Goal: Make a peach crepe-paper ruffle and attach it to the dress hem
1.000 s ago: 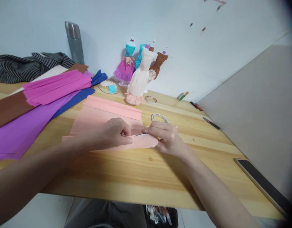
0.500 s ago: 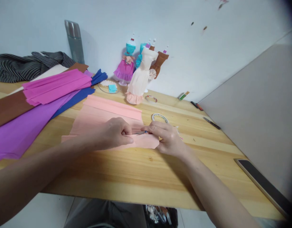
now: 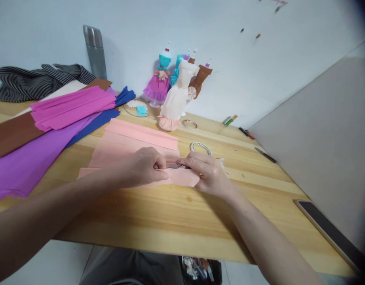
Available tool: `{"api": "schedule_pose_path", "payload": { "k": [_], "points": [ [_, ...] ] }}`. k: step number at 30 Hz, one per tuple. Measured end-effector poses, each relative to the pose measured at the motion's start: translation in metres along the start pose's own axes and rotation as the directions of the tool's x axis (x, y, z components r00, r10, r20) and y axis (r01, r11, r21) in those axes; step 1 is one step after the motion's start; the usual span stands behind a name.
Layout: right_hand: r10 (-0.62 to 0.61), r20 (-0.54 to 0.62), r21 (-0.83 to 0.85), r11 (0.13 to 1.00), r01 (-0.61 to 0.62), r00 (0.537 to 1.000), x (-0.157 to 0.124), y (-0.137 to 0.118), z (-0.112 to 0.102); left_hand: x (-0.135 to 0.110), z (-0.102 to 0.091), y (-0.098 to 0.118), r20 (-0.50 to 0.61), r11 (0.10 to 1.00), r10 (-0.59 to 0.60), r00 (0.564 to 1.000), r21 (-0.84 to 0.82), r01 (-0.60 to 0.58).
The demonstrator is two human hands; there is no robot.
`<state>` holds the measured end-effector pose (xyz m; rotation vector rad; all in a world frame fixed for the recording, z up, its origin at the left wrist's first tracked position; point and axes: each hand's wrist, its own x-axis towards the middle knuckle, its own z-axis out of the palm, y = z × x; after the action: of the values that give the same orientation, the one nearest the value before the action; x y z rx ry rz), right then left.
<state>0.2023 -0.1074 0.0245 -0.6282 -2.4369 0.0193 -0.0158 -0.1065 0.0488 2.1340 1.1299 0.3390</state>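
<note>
Wooden table (image 3: 158, 221); peach paper (image 3: 102, 154), white ring (image 3: 200, 143), dressed figurines (image 3: 179, 93), coloured sheets (image 3: 72, 107), striped cloth (image 3: 25, 84)

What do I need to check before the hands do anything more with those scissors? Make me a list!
1. Left hand has hold of the pink sheet: ok, thumb and fingers pinch it.
2. Right hand holds the scissors: ok.
3. Left fingers well away from the blades: not ok, the blades point at them and look very close.
4. Blades fully shut: cannot tell, they are too small and partly hidden.
5. Tape roll off the pink sheet: ok, it lies on the table beyond the right hand.
</note>
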Motion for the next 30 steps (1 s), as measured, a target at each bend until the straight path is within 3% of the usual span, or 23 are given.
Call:
{"api": "schedule_pose_path", "payload": {
  "k": [15, 23, 30],
  "points": [
    [-0.002, 0.029, 0.018, 1.000, 0.002, 1.000, -0.001, -0.001, 0.002, 0.002, 0.004, -0.003, -0.008, 0.999, 0.034, 0.999, -0.002, -0.034],
    [0.015, -0.006, -0.012, 1.000, -0.015, 1.000, 0.000, 0.000, -0.001, -0.005, -0.015, -0.009, 0.075, 0.999, -0.037, 0.997, -0.035, 0.039],
    [0.018, -0.004, -0.002, 1.000, -0.018, 1.000, 0.000, 0.001, -0.002, -0.005, -0.016, -0.010, 0.042, 0.998, -0.057, 0.997, -0.016, 0.058]
  ]
}}
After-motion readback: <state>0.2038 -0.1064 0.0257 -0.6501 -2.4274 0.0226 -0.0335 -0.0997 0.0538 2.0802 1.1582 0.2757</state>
